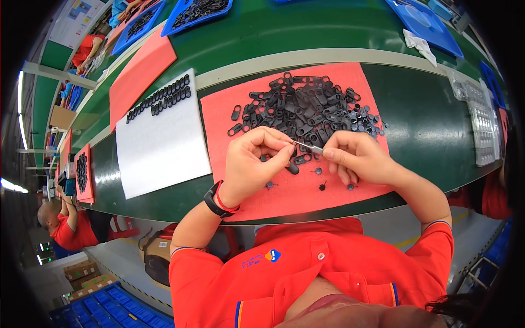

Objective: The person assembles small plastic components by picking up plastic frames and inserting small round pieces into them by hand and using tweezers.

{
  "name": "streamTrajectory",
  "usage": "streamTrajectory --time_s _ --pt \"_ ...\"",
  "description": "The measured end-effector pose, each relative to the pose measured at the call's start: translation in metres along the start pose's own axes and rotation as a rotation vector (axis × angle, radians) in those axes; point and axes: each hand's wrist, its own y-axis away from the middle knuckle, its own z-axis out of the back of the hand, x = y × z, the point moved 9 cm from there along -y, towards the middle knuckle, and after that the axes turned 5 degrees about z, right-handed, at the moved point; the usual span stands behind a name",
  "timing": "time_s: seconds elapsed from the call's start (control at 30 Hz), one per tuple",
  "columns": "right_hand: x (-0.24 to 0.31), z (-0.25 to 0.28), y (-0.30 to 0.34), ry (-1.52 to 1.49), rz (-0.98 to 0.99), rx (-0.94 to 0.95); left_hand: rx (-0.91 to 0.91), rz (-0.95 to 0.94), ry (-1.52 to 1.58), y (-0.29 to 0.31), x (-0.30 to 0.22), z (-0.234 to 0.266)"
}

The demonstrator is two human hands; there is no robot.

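Note:
Over a red foam mat (224,112), my left hand (252,156) pinches a small black oblong plastic piece (293,168), mostly covered by the fingers. My right hand (361,156) is closed around metal tweezers (313,148); their thin tip meets the fingertips of my left hand. Just beyond both hands lies a heap of black oblong plastic pieces with round holes (311,104). Small round grey discs (363,120) are gathered at the heap's right side. Several loose discs with thin leads (322,187) lie on the mat nearer to me.
On the left, a white foam sheet (161,147) bears rows of black pieces (170,101). Behind stand blue trays (198,13), one holding black parts. A clear plastic blister tray (482,128) lies at the right edge of the green table (421,109). Another person (71,218) sits far left.

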Motion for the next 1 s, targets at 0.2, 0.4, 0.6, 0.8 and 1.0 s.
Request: streamTrajectory --time_s 0.2,0.4,0.6,0.8,1.0 --pt "0.021 0.004 0.010 0.298 0.297 -0.208 -0.007 -0.110 -0.148 0.002 -0.010 -0.003" --pt "-0.010 -0.014 0.010 -0.257 -0.204 0.040 -0.006 -0.117 -0.126 0.004 -0.012 -0.003" --pt "0.048 0.008 0.016 0.403 0.501 -0.285 0.004 -0.123 -0.141 0.003 -0.014 -0.005" --pt "0.011 -0.004 0.007 0.013 0.048 -0.067 0.001 -0.150 -0.170 0.004 -0.015 -0.006" --pt "0.027 0.002 0.010 0.127 0.191 -0.108 -0.001 -0.133 -0.141 0.005 -0.015 -0.006"
